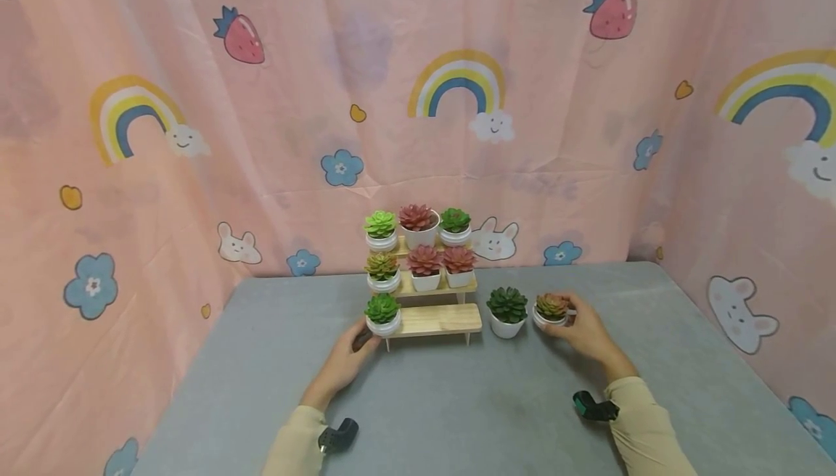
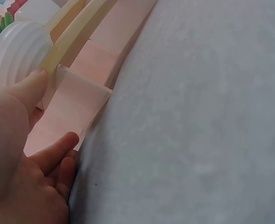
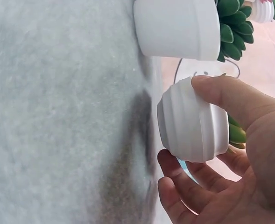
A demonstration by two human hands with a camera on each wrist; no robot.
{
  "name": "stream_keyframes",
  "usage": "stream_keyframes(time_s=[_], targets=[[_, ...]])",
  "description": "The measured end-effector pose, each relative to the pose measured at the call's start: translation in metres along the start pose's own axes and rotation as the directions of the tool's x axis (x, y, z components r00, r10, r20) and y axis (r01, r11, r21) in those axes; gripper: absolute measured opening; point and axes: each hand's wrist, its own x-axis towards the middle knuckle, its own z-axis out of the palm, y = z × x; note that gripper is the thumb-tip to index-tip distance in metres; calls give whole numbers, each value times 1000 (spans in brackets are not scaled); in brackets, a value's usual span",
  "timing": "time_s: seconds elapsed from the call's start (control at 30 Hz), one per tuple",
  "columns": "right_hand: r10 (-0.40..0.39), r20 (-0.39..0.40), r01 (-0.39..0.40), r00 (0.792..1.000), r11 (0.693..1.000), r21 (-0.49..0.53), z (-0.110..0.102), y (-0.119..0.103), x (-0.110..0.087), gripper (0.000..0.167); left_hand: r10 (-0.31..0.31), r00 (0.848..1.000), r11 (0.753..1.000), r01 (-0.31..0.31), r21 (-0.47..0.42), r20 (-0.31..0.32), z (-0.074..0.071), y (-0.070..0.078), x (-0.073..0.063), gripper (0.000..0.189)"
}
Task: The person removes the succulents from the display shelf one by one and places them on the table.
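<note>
A pink curtain (image 1: 294,135) is hung behind a grey table (image 1: 457,403), on which a 3-tier wood stand (image 1: 437,320) is set w/ 7 plants (image 1: 424,260): 3 top, 3 mid, 1 bottom L. The stand's bottom L end is touched by the L hand's (image 1: 346,360) thumb; whether it's pinched can't be told. Just R of the stand, a dk green plant (image 1: 507,308) is placed. Farther R, a smaller orange-green plant (image 1: 552,306) is held upright by its ribbed pot (image 3: 191,123), clamped btwn the R hand's (image 1: 588,331) thumb & fingers.

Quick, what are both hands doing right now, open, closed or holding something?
Left hand: thumb at the lower left end of the wooden stand; grip cannot be told.
Right hand: holding the white-potted orange-green succulent.
</note>
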Motion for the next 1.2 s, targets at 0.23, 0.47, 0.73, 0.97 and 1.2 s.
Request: stream_keyframes(time_s=[0.23, 0.47, 0.73, 0.97, 1.2], targets=[[12, 31, -12, 999, 1000, -4, 3, 4, 1, 65, 0, 1000, 1000, 0, 5, 4, -1, 0, -1, 67], [17, 54, -17, 998, 1000, -10, 0, 6, 3, 67, 5, 1000, 1000, -5, -14, -5, 0, -2, 1, 63], [31, 84, -30, 996, 1000, -9, 0, 6, 0, 70, -2, 1000, 1000, 2, -14, -5, 0, -2, 0, 64], [69, 121, -69, 990, 998, -3, -4, 0, -2, 77, -10, 1000, 1000, 10, 14, -3, 0, -4, 0, 65], [115, 111, -108, 987, 992, -64, -13, -13, -4, 79, 14, 1000, 1000, -14, 10, -9, 0, -5, 1, 64]])
